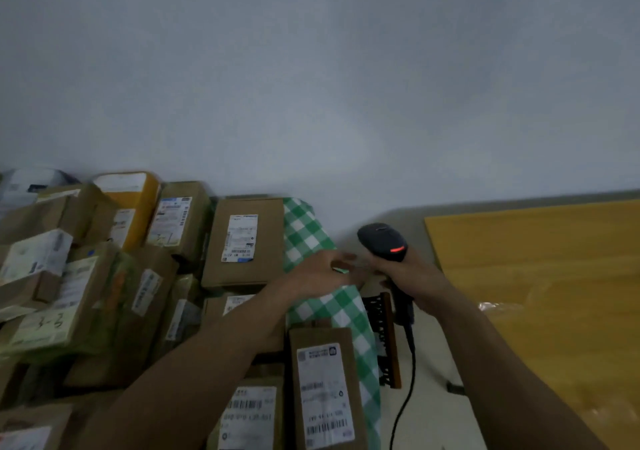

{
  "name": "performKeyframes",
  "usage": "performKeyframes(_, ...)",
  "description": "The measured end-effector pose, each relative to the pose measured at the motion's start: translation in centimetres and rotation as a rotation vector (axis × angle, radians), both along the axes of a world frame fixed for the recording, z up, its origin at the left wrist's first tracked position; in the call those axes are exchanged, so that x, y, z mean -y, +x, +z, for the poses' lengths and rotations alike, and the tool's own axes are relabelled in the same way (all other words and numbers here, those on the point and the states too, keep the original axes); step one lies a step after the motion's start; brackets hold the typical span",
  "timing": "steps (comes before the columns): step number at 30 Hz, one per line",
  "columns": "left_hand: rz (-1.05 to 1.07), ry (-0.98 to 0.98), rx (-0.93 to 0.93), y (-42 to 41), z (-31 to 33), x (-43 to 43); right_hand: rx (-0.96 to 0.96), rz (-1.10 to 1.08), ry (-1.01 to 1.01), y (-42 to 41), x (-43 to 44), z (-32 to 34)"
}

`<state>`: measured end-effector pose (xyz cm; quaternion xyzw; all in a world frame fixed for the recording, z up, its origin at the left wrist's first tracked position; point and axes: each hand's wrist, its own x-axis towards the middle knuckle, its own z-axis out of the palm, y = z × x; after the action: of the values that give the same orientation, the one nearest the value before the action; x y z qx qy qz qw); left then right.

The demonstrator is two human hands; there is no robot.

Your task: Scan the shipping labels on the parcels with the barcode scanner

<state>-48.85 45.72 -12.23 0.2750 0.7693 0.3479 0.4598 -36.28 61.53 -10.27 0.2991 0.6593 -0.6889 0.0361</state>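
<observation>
My right hand grips the handle of a black barcode scanner, whose red light is lit and whose cable trails down toward me. My left hand reaches across the green-and-white checked cloth, its fingers close to the scanner and pinching something small; I cannot tell what. A cardboard parcel with a white shipping label lies just left of that hand. Two more labelled parcels lie near the bottom edge.
Several cardboard parcels are heaped at the left, one marked by hand "3-3". A yellow wooden board fills the right side. A dark slotted rack lies under the scanner handle. A pale wall rises behind.
</observation>
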Motion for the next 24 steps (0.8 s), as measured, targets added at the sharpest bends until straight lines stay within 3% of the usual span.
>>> performKeyframes(6,-0.037,0.13,0.045,5.7,-2.3,-6.7,-0.08,-0.204,-0.089,1.7,-1.9,-3.1)
performKeyframes(12,0.061,0.086,0.132,4.7,-7.5,-9.9,-0.066,-0.259,-0.172,3.3,-6.2,-9.4)
performKeyframes(17,0.152,-0.047,0.131,2.6,-12.5,-12.0,0.25,-0.348,0.017,5.6,-7.9,-22.5)
performKeyframes(21,0.043,-0.126,0.109,1.3,-15.5,-13.4,0.478,-0.191,0.072,6.0,-6.3,-31.7)
performKeyframes(24,-0.072,-0.217,0.043,0.6,-17.8,-13.4,0.482,-0.066,0.082,6.8,-4.3,-37.0)
